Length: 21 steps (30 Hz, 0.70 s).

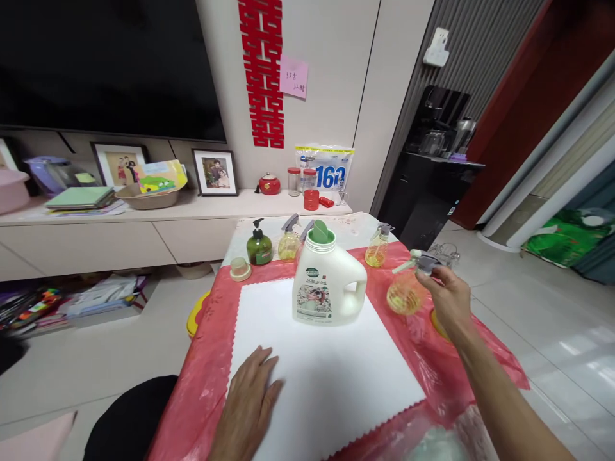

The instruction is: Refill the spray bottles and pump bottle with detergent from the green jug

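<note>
A right hand point(449, 296) grasps a spray bottle point(405, 298) to the right of the white jug point(336, 282).
The fingers close on the bottle's grey head point(425, 259); its clear body, with yellow liquid inside, is below and left of that hand, on the jug's side. Whether its base touches the red cover point(211, 339) cannot be told. The left hand point(250, 397), relaxed and holding nothing, lies on the white sheet point(336, 378), in front and left of the jug. Behind the jug, a green pump bottle point(260, 248) stands to its left, another spray bottle point(376, 251) to its right.
</note>
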Each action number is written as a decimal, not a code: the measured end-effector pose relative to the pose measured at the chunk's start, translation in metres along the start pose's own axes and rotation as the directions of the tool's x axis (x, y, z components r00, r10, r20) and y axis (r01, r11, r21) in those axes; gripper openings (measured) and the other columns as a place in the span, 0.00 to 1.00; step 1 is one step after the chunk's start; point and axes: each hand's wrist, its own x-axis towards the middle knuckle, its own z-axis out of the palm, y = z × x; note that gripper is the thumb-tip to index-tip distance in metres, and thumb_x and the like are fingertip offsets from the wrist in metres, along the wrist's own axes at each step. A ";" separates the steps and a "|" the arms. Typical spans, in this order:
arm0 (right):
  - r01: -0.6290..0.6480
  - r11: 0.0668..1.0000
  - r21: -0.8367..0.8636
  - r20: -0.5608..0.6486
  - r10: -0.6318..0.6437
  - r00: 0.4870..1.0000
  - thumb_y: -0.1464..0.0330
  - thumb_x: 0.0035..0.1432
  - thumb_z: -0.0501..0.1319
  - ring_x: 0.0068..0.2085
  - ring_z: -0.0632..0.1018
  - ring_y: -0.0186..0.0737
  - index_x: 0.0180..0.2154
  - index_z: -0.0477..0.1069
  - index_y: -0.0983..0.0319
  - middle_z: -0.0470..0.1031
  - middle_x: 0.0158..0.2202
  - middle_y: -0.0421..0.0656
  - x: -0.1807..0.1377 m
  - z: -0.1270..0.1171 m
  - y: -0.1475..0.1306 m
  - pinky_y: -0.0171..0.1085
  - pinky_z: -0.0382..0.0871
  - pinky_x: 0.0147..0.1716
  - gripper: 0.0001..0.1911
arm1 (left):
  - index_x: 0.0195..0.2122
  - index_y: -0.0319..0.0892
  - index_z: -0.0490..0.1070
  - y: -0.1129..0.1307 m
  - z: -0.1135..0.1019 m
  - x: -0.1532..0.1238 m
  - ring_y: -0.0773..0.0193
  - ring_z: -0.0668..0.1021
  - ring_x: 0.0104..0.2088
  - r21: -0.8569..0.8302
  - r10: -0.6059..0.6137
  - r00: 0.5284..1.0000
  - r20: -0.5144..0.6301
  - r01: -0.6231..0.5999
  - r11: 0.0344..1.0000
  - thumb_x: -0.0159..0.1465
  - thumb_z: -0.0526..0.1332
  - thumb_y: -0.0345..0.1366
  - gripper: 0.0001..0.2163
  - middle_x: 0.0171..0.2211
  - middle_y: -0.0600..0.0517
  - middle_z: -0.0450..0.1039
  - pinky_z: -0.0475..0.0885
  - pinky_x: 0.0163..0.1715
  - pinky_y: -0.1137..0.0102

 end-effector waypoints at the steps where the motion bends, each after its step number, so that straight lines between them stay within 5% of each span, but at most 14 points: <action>1: -0.014 1.000 0.003 -0.024 0.014 1.000 0.53 0.47 0.68 0.34 0.76 0.43 0.37 0.78 0.62 0.79 0.34 0.44 0.014 0.002 0.010 0.42 0.69 0.37 0.21 | 0.53 0.48 0.74 0.000 0.000 -0.001 0.50 0.75 0.60 0.008 0.006 1.000 -0.005 -0.006 1.000 0.69 0.56 0.47 0.17 0.57 0.46 0.76 0.74 0.56 0.55; 6: -0.032 0.999 0.011 -0.071 0.032 0.997 0.51 0.43 0.69 0.36 0.76 0.44 0.33 0.75 0.63 0.77 0.31 0.44 0.070 0.024 0.049 0.45 0.69 0.43 0.22 | 0.53 0.50 0.75 -0.002 -0.003 -0.001 0.49 0.77 0.58 -0.001 -0.002 1.000 -0.014 0.002 1.000 0.68 0.58 0.47 0.16 0.56 0.47 0.77 0.76 0.55 0.55; 10: -0.013 1.000 0.012 -0.015 0.013 1.000 0.54 0.57 0.66 0.38 0.76 0.39 0.37 0.74 0.64 0.77 0.35 0.43 0.094 0.042 0.068 0.44 0.72 0.44 0.18 | 0.52 0.51 0.75 -0.004 -0.006 -0.001 0.49 0.78 0.57 -0.004 0.005 1.000 -0.018 -0.005 1.000 0.67 0.58 0.47 0.15 0.55 0.48 0.78 0.78 0.53 0.56; 16: -0.014 1.000 0.004 0.055 0.013 0.998 0.56 0.64 0.62 0.42 0.78 0.39 0.42 0.73 0.64 0.77 0.41 0.43 0.102 0.060 0.085 0.46 0.73 0.47 0.17 | 0.54 0.54 0.73 -0.011 -0.003 -0.008 0.50 0.77 0.58 -0.021 0.012 1.000 -0.013 -0.012 1.000 0.66 0.61 0.45 0.16 0.58 0.49 0.76 0.77 0.55 0.56; 21: -0.016 1.000 -0.002 0.062 0.016 0.998 0.54 0.54 0.67 0.47 0.78 0.46 0.43 0.75 0.64 0.80 0.44 0.47 0.096 0.061 0.087 0.50 0.70 0.52 0.22 | 0.59 0.58 0.70 -0.019 -0.008 -0.007 0.50 0.75 0.61 -0.066 0.009 0.999 0.033 -0.007 0.998 0.66 0.62 0.43 0.19 0.61 0.51 0.72 0.76 0.58 0.56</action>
